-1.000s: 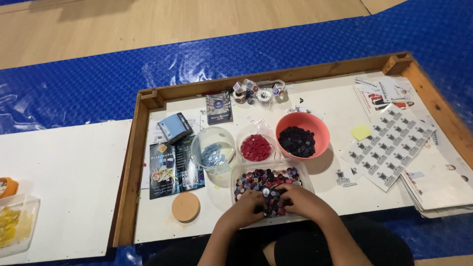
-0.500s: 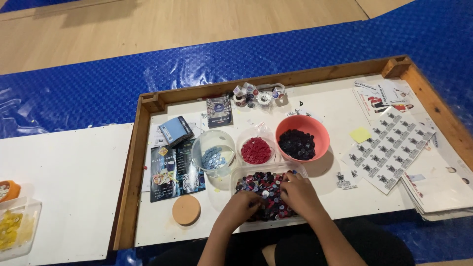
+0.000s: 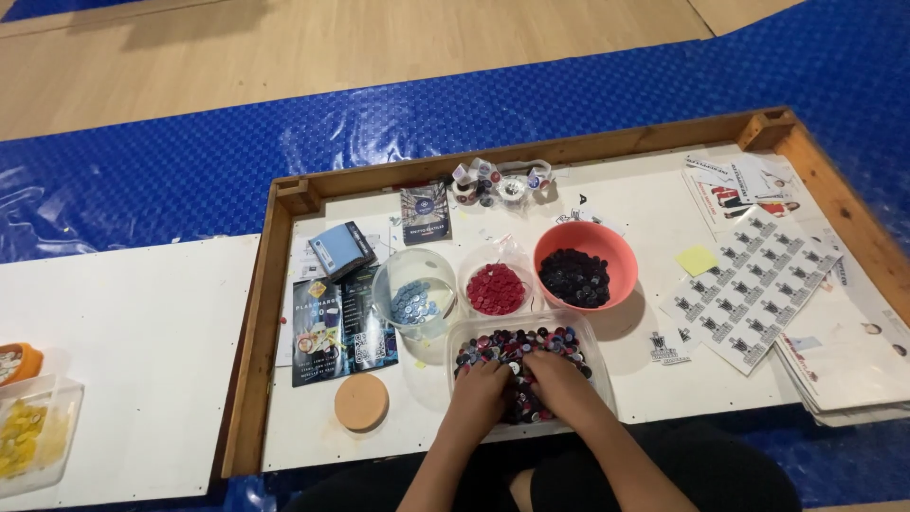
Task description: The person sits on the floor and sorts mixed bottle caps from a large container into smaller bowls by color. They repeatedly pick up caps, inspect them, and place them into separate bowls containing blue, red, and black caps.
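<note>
a round cork lid [image 3: 361, 401] is lying near the tray's left rim. dark leaflets [image 3: 339, 320] are sitting just beyond it. sticker sheets [image 3: 758, 284] are spreading at right, a yellow note [image 3: 697, 260] beside them.

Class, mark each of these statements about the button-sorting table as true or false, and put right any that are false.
1. Both hands, left hand and right hand, are in the clear tub of mixed buttons. True.
2. The orange bowl holds red buttons. False: it holds dark ones.
3. The round cork lid lies left of the hands. True.
4. The yellow sticky note lies inside the bowl. False: it lies on the table to the right of the bowl.
</note>
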